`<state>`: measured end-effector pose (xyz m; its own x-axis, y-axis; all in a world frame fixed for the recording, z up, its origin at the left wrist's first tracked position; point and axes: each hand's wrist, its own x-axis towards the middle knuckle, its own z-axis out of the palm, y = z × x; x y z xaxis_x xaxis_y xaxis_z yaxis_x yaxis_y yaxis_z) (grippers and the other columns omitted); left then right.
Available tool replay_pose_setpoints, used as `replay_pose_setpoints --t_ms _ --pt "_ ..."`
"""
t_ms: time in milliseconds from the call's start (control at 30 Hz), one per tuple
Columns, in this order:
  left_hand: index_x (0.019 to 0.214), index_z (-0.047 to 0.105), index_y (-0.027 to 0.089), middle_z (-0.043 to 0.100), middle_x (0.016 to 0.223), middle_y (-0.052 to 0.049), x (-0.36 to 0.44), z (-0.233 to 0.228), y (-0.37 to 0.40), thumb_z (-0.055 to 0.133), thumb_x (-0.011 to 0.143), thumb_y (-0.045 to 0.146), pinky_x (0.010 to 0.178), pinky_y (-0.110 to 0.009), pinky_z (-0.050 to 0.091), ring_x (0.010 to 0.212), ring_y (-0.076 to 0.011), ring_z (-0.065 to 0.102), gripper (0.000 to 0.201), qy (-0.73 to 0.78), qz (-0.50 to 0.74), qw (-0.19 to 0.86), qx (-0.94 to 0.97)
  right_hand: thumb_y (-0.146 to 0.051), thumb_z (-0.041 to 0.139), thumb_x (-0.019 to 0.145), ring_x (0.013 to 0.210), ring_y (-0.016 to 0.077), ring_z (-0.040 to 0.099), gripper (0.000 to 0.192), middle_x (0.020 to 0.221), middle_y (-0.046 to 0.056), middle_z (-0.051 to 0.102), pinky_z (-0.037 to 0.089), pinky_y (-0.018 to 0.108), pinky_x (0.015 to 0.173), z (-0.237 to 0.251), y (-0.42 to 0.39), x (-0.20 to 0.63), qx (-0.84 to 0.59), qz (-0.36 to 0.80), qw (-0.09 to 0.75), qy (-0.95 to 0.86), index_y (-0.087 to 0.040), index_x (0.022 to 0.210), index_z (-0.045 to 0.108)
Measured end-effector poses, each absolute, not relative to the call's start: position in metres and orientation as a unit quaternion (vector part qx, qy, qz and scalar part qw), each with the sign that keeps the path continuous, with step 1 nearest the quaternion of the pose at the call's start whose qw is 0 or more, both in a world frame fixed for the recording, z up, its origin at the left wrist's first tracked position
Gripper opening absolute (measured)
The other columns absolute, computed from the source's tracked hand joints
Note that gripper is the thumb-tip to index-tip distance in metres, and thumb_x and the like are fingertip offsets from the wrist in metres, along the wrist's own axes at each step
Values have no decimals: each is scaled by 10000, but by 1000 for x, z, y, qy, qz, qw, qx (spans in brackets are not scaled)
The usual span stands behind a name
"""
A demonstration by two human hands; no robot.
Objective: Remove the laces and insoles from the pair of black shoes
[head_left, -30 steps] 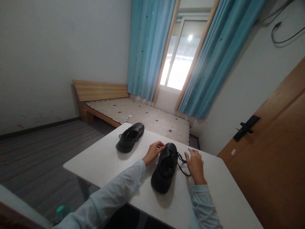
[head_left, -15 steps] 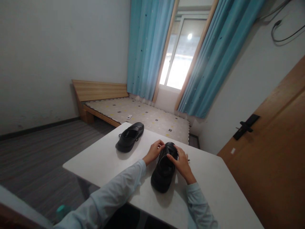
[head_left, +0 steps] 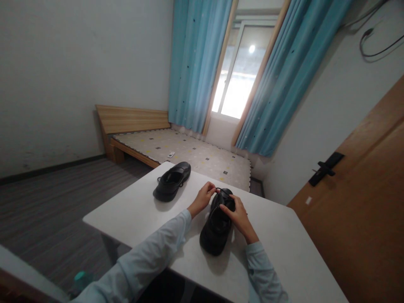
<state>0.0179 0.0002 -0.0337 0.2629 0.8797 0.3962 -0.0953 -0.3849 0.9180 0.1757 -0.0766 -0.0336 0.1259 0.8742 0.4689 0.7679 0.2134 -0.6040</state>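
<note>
A black shoe (head_left: 214, 235) sits on the white table in front of me, its heel toward me and its toe pointing away. My left hand (head_left: 205, 195) is at the shoe's upper left, fingertips pinched on a dark shoelace (head_left: 220, 189) that arcs over the front of the shoe. My right hand (head_left: 237, 213) is closed around the shoe's right side, thumb over the tongue area and fingers along the outer edge. A second black shoe (head_left: 168, 189) stands farther left on the table, touched by neither hand.
The white table (head_left: 126, 210) extends on both sides of the shoes. Behind it is a bed (head_left: 195, 153) with a small white object (head_left: 171, 155) on it. A wooden door (head_left: 356, 202) is at the right, and a green-capped item (head_left: 81, 277) is low at the left.
My left hand has lifted slightly up and left, drawing the shoelace into a visible arc. My right hand has shifted only a little; both shoes stay in place.
</note>
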Motion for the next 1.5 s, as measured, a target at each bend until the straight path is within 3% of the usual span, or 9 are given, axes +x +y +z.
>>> replay_pose_setpoints --t_ms 133,267,400,600,900,1067,1500 --pt "792 400 182 596 770 -10 13 -27 0 461 862 313 836 -334 456 792 -134 602 161 230 546 556 583 -535 616 680 1010 254 555 548 1102 87 598 422 391 839 -33 -77 175 -623 70 417 -659 -195 1102 531" --pt "784 420 175 545 697 19 6 -21 -1 491 837 322 739 -303 478 684 -114 570 171 234 541 559 582 -534 619 674 1007 258 558 546 1098 90 602 417 398 841 -32 -76 174 -625 73 417 -655 -197 1096 533" --pt "775 469 163 529 659 26 1 -18 2 509 808 304 620 -244 449 622 -108 535 150 283 533 507 616 -553 612 664 1051 281 548 562 1138 87 599 389 449 887 -31 -76 173 -655 85 390 -642 -217 1107 525" --pt "747 553 154 594 663 6 -12 -15 5 550 771 245 617 -227 420 637 -124 552 94 339 497 377 704 -584 589 662 1140 328 501 631 1228 86 564 191 621 985 -27 -78 170 -698 102 347 -618 -240 1175 463" --pt "919 697 193 694 769 -36 -20 -17 0 630 757 220 685 -232 433 715 -158 626 177 399 343 230 819 -587 587 655 1158 329 482 640 1231 78 560 156 633 991 -24 -78 168 -697 118 350 -615 -244 1177 448" --pt "859 730 212 669 819 -78 -22 -21 2 587 788 209 698 -262 428 779 -200 625 159 446 243 105 855 -585 587 659 1174 336 462 624 1251 80 540 125 676 973 -22 -79 167 -697 129 354 -610 -252 1168 447" --pt "795 703 155 616 818 -80 -43 -22 14 568 789 143 764 -281 435 813 -190 590 136 508 307 82 801 -592 585 664 1188 334 448 631 1270 94 525 115 656 989 -21 -80 167 -695 135 352 -612 -244 1169 438"
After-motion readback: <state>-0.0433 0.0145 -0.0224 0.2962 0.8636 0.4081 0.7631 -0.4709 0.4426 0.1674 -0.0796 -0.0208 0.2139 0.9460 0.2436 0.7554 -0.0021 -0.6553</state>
